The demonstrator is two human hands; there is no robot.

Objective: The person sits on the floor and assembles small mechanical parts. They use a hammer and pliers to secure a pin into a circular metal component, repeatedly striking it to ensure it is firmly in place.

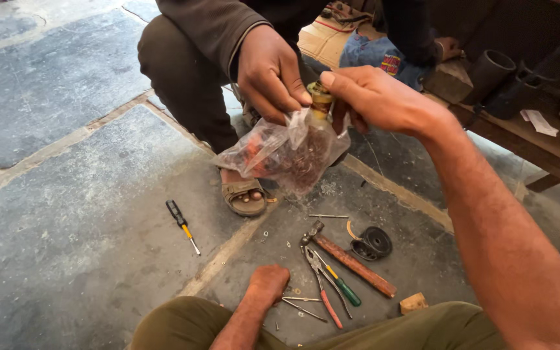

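The right hand (374, 97) is raised, fingers pinching a small brass-coloured fitting (320, 98) above a clear plastic bag (286, 152). The bag is held up by another person's hand (268, 74). The left hand (268, 280) presses, fingers curled under, on the stone floor (66, 194), holding nothing I can see. Just beside it lie pliers (324, 285), a green-handled screwdriver (338, 280) and a hammer (351, 259).

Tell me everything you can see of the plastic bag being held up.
The plastic bag is clear, crinkled and soft, bulging with reddish-brown small bits too fine to identify. It hangs in the air above the stone floor. The right hand pinches its top beside a small brass-coloured piece, and another person's hand grips the same gathered edge.
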